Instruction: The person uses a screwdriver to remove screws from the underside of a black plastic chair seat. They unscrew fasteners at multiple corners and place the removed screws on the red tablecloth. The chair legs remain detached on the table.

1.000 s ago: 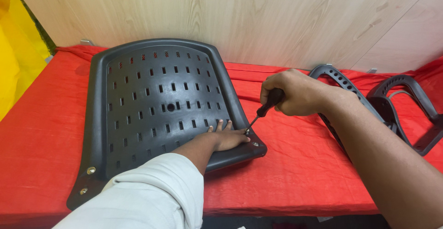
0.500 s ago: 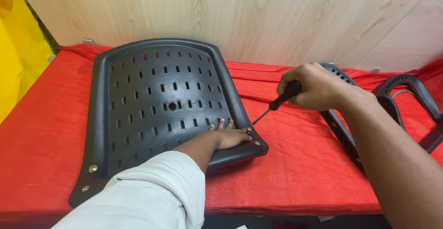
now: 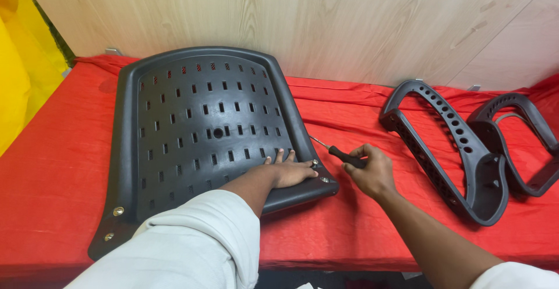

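Right now I see my left hand (image 3: 289, 173) flat, open on the black perforated seat panel (image 3: 198, 131) on the red cloth (image 3: 361, 219); right hand (image 3: 369, 169) loosely pinches the screwdriver (image 3: 339, 153) beside it. Weak grip, so it may slip and roll; corner screw (image 3: 314, 163) looks loose.

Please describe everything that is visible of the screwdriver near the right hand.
The screwdriver is small, with a black handle, probably plastic, and a thin bare metal shaft. It lies nearly flat on the red cloth, its tip pointing up and left toward the edge of the black slotted chair panel, its handle toward the right hand. The fingertips of that hand touch the handle end. Whether they grip it or only rest on it I cannot tell. The tip seems just clear of the panel.
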